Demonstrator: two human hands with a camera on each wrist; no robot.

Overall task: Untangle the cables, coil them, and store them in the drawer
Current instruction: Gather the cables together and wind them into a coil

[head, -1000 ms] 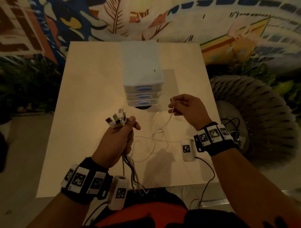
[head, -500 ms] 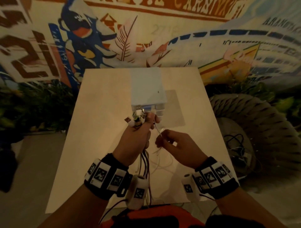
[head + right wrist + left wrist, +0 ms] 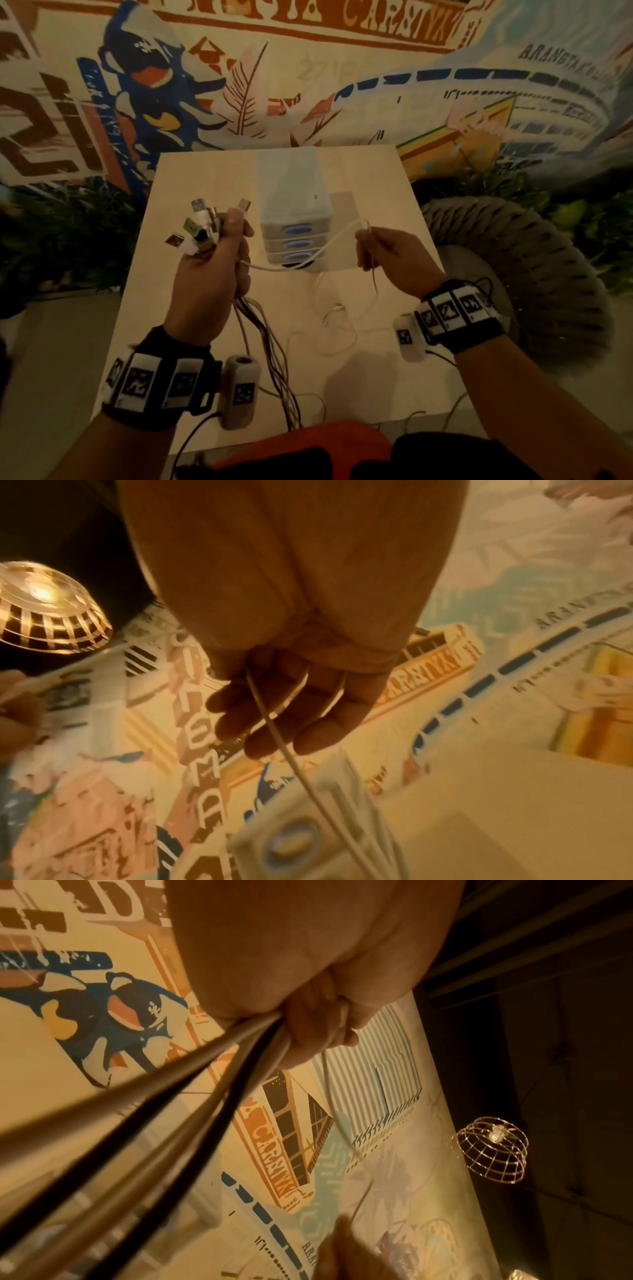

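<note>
Left hand (image 3: pixel 209 274) stood raised over the table (image 3: pixel 191 192) at about 9 o'clock of the drawer unit (image 3: pixel 296 219), fingers curled tight round a bundle of cables (image 3: pixel 267 339). Their USB plugs (image 3: pixel 200 226) fanned out above the fist toward 11 o'clock; the cords hung down from it toward 6 o'clock and trailed off the near table edge. Left wrist view confirmed light and dark cords (image 3: pixel 192 1085) clamped in the fist.

Right hand (image 3: pixel 394 260) was at 3 o'clock of the unit, thumb and fingertips pinched together on a single white cable (image 3: pixel 308 255). That cable sagged between the two hands across the drawer fronts. A slack tail dropped from the pinch to loose white loops (image 3: pixel 337 322) on the table at 6 o'clock of the unit. In the right wrist view the cord (image 3: pixel 274 729) ran across the fingers (image 3: pixel 291 723).

All three drawers appeared closed. No coil was visible.

Judgement: the step in hand was untangling, drawing one white cable free of the bundle. The next move would probably call for running that cable out to its free end while the left fist held the rest, watching for snags among the table loops, then coiling.
</note>
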